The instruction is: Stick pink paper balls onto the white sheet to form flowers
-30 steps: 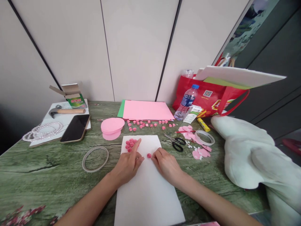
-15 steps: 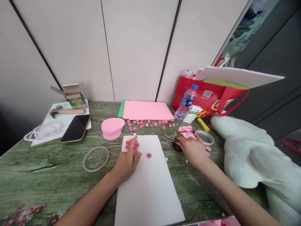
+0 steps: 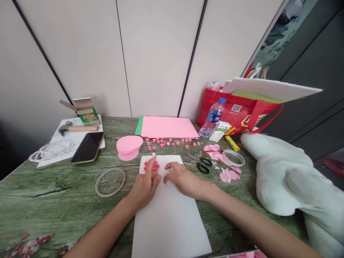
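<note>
My left hand (image 3: 146, 186) rests on the left part of a white foam-like board (image 3: 172, 222), its index finger stretched out and the other fingers curled. A tiny white piece (image 3: 153, 154) shows at that fingertip. Partly behind the finger lies a cluster of small pink rolled paper flowers (image 3: 156, 165). Just right of it, my right hand (image 3: 184, 178) hovers low over the board, thumb and index finger apart with nothing visible between them. The single rolled flower that lay there is hidden, probably under this hand.
Black-handled scissors (image 3: 201, 165), pink paper pieces (image 3: 227, 175) and a tape roll (image 3: 233, 157) lie right. More rolled flowers (image 3: 162, 144) line the back before pink sheets (image 3: 169, 126). Left are another tape roll (image 3: 96, 182), pink ovals (image 3: 129, 143) and a phone (image 3: 88, 147).
My right hand has moved left from the scissors and paper pieces to the board, covering the spot of the single rolled flower. My left hand has stayed in place.
</note>
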Demonstrator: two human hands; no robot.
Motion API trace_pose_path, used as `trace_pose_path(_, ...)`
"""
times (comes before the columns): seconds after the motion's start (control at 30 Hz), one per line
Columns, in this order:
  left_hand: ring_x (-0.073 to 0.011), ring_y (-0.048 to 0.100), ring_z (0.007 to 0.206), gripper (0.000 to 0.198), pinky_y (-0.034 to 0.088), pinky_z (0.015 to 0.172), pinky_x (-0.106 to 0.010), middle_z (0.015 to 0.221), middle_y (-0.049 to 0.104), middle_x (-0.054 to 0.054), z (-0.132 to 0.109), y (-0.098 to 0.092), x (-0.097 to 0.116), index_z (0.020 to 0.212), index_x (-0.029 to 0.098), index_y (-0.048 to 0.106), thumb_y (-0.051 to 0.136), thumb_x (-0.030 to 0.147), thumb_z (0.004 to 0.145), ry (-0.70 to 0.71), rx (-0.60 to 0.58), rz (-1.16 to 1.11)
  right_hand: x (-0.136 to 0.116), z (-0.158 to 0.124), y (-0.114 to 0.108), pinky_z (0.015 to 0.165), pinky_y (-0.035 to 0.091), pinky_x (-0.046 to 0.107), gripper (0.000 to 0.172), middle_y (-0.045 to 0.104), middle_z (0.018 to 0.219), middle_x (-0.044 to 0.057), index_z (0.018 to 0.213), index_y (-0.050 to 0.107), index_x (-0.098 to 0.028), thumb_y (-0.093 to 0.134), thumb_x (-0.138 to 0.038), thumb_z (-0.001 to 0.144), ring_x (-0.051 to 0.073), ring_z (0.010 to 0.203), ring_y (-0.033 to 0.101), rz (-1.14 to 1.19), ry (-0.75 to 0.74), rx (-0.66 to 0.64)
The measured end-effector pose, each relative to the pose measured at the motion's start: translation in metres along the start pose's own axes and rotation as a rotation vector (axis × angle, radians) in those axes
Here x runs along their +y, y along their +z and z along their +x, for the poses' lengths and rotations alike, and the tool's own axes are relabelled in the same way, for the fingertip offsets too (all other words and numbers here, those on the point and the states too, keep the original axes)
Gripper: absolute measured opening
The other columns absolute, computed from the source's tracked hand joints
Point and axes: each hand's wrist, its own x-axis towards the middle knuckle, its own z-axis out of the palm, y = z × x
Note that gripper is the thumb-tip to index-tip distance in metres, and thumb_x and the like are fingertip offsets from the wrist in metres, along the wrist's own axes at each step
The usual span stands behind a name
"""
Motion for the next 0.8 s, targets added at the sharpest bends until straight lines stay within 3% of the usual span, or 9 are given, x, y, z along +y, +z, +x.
trace_pose_path(0.27,-0.0155,0.06,0.061,0.056,0.046,0.064,-0.029,0.069,0.064,0.001,-0.0004,0.0013,-0.0023,0.142,0.01,0.008,0.027,0.031,0.093,-0.001,-0.012,0.016,0.0028,0.002,0.0025,0.088,0.038,0.037,0.035,0.042,0.115,0.008,0.095,0.058,-0.021,0.043,0.003,0.075,0.021,0.106,0.043,-0.013,-0.019,0.002)
trace_pose_path(0.8,-0.0142,0.057,0.056,0.055,0.044,0.06,-0.027,0.068,0.064,0.002,-0.0003,0.0003,-0.0015,0.142,0.011,0.006,0.026,0.031,0.094,0.016,-0.01,0.028,0.004,0.005,0.0027,0.087,0.038,0.039,0.032,0.042,0.115,0.009,0.094,0.057,-0.02,0.044,0.002,0.075,0.022,0.107,0.043,-0.055,-0.03,-0.016)
